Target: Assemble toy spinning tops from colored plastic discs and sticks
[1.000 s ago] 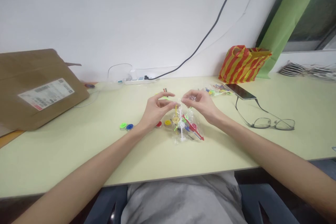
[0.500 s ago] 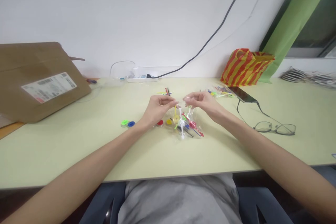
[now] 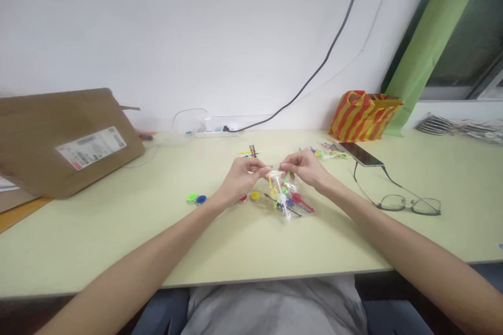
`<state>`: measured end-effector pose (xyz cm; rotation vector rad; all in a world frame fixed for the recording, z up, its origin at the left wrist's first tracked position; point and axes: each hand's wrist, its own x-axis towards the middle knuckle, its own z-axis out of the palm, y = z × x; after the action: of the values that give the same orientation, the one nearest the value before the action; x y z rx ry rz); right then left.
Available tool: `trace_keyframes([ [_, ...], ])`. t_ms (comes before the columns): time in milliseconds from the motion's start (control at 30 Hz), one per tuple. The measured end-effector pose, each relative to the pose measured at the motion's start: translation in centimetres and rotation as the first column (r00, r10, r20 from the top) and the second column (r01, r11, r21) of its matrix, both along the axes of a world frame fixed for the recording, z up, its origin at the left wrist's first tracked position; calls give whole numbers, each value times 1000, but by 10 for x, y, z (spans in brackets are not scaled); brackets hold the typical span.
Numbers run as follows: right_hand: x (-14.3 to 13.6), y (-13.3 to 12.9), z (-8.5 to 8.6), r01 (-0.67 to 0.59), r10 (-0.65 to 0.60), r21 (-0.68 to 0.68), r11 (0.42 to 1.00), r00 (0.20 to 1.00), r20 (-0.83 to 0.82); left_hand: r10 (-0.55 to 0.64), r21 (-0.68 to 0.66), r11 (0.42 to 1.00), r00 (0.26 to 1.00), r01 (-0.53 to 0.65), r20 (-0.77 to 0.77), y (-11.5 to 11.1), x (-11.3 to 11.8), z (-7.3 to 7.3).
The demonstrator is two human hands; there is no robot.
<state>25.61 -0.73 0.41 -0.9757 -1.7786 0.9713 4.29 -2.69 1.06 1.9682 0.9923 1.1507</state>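
Observation:
My left hand (image 3: 247, 177) pinches the top edge of a clear plastic bag (image 3: 288, 213), and my right hand (image 3: 303, 166) pinches the same edge a little to the right. Inside the bag are several coloured plastic pieces shaped like clock hands, among them a red one (image 3: 297, 198), a white one and a yellow one. Left of the bag, a yellow round piece (image 3: 255, 196) lies on the table, with a red one (image 3: 243, 199) partly hidden by my left forearm. Farther left sit a green round piece (image 3: 191, 198) and a blue one (image 3: 201, 199).
Behind my hands lies a small pile of coloured sticks (image 3: 252, 152). Another bag of coloured pieces (image 3: 324, 151), a phone (image 3: 361, 154), glasses (image 3: 408, 203) and a striped bag (image 3: 363, 118) are on the right. A cardboard box (image 3: 74, 141) stands left; a power strip (image 3: 216, 133) is by the wall.
The view has tilted up slightly, so everything sits lower in the picture. Both hands keep their pinch on the bag's top edge, and the pieces inside have shifted a little.

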Motion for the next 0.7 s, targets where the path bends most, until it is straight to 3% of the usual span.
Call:
trace_keyframes([
  [167,3,-4,3,-47,47,13,999,999,0,21,11,1000,1000,-21,14,-8,-1,2],
  [333,-2,-17,8,-190,190,25,982,981,-25,53,39,998,999,-53,15,-15,-3,7],
  [500,-2,-17,10,-189,189,77,979,982,8,43,21,999,998,-44,43,-16,2,8],
  [700,8,-10,5,-257,261,-71,964,964,51,146,-22,989,974,-144,174,0,-6,-5],
])
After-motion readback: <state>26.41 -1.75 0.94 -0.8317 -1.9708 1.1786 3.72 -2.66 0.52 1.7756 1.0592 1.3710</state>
